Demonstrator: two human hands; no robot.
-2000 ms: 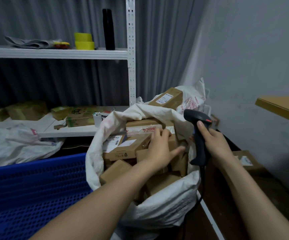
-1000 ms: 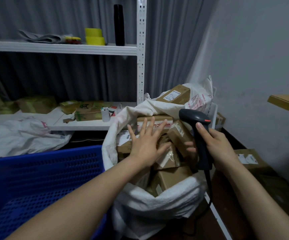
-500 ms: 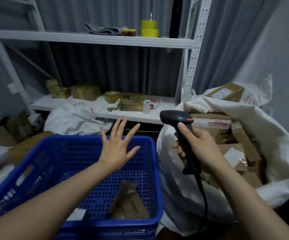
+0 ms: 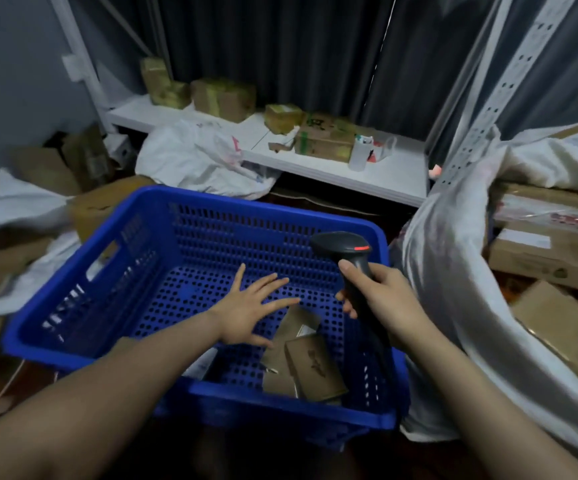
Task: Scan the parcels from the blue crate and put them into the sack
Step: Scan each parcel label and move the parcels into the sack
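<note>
The blue crate (image 4: 114, 233) fills the middle of the view. Two brown cardboard parcels (image 4: 310, 367) lie on its perforated floor near the front right corner. My left hand (image 4: 249, 315) hovers inside the crate with fingers spread, just left of and above the parcels, holding nothing. My right hand (image 4: 382, 299) grips the handle of a black barcode scanner (image 4: 343, 249) over the crate's right side, its red light on. The white sack (image 4: 453, 271) stands to the right, full of several brown boxes.
A low white shelf (image 4: 367, 174) behind the crate carries several boxes and a white cup (image 4: 358, 154). A white plastic bag (image 4: 197, 161) lies against the shelf. Cardboard boxes and white sacks (image 4: 7, 209) crowd the floor on the left. A perforated shelf upright (image 4: 498, 95) rises beside the sack.
My view swung from the sack to the crate. My left hand left the boxes in the sack and dropped into the crate toward the parcels. My right hand followed with the scanner.
</note>
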